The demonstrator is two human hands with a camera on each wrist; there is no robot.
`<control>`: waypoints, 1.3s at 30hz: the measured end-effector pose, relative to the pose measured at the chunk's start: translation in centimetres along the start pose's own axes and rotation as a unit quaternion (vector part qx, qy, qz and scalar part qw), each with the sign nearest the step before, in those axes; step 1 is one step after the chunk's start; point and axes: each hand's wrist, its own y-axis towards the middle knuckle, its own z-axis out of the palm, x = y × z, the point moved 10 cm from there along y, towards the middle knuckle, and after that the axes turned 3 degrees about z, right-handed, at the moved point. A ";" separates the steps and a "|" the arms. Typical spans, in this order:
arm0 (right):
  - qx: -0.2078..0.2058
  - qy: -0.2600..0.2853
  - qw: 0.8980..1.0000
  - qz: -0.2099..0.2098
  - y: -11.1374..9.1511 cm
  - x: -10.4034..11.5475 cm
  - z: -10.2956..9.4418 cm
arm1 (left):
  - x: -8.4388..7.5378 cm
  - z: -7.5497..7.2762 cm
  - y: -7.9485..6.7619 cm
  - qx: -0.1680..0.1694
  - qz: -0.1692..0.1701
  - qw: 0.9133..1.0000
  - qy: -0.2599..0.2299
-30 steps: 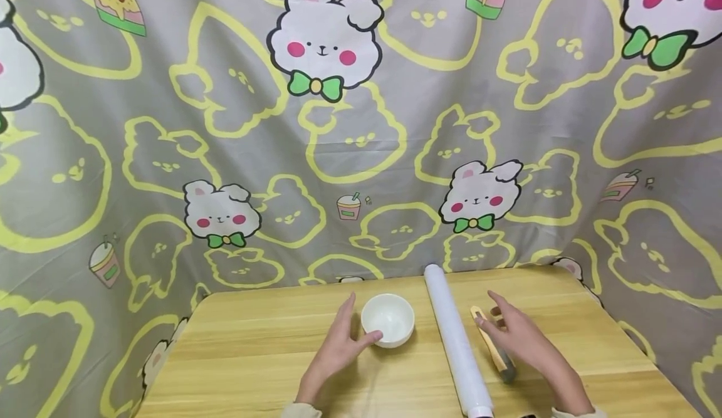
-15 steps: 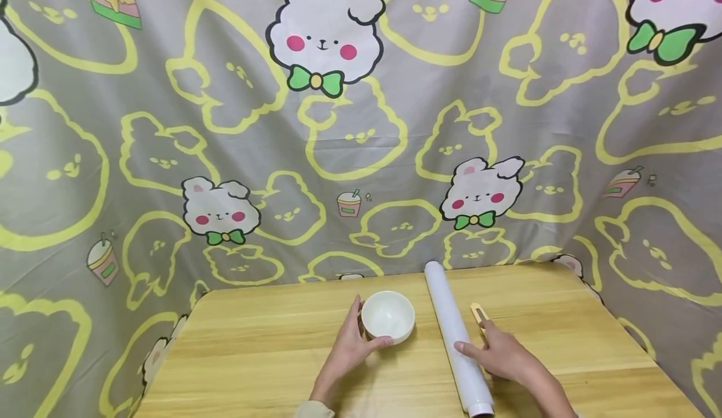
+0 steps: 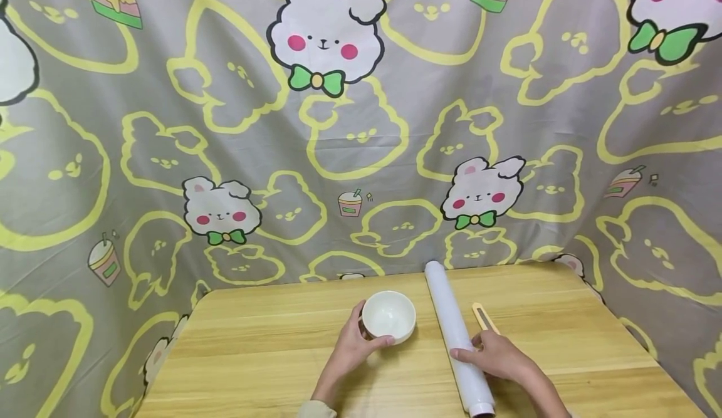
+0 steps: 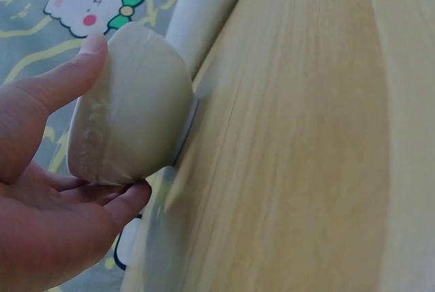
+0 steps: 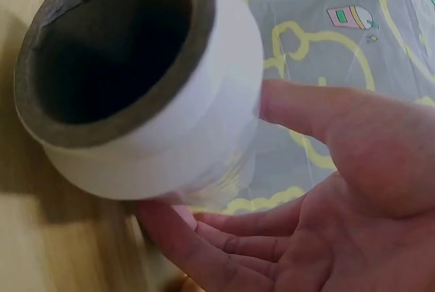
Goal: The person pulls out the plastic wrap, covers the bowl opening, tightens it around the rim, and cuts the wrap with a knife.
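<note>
A small white bowl [image 3: 389, 316] stands on the wooden table, gripped at its left side by my left hand [image 3: 351, 348]. In the left wrist view the thumb presses on the near side of the bowl [image 4: 139, 105] while the other fingers curl under its opposite side. My right hand [image 3: 501, 356] holds a white roll of plastic wrap [image 3: 448, 308] near its front end. The thumb lies over the top; in the right wrist view the fingers reach beneath the roll [image 5: 228, 112], whose hollow cardboard core faces the camera. A yellow box cutter [image 3: 484, 319] lies just beyond the right hand, partly hidden by it.
The wooden table [image 3: 254, 343] runs back to a grey curtain [image 3: 395, 136] with yellow outlines and white rabbit prints. This curtain also hangs on both sides. The roll lies lengthwise between the bowl and the box cutter.
My right hand has moved left and down from over the box cutter onto the roll and grasped it. The left hand has closed its fingers around the bowl.
</note>
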 end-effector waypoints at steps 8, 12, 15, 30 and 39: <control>0.046 0.041 0.997 -0.039 -0.1 0.4 0.7 | -0.3 -0.2 -0.2 0.000 -0.001 1.000 -0.007; 0.043 0.021 0.997 -0.065 0.3 0.9 0.6 | 0.1 -0.5 -0.3 0.007 -0.007 1.000 -0.015; 0.033 -0.010 0.996 -0.081 0.9 1.4 0.5 | 0.2 -0.9 -0.2 0.017 -0.007 0.999 -0.030; -0.029 -0.136 0.985 -0.099 1.2 4.4 0.2 | -0.2 -0.9 -1.6 0.125 -0.002 0.989 -0.073; -0.037 -0.201 0.972 -0.117 2.7 7.0 0.8 | 0.1 -1.0 -1.9 0.138 0.005 0.987 -0.079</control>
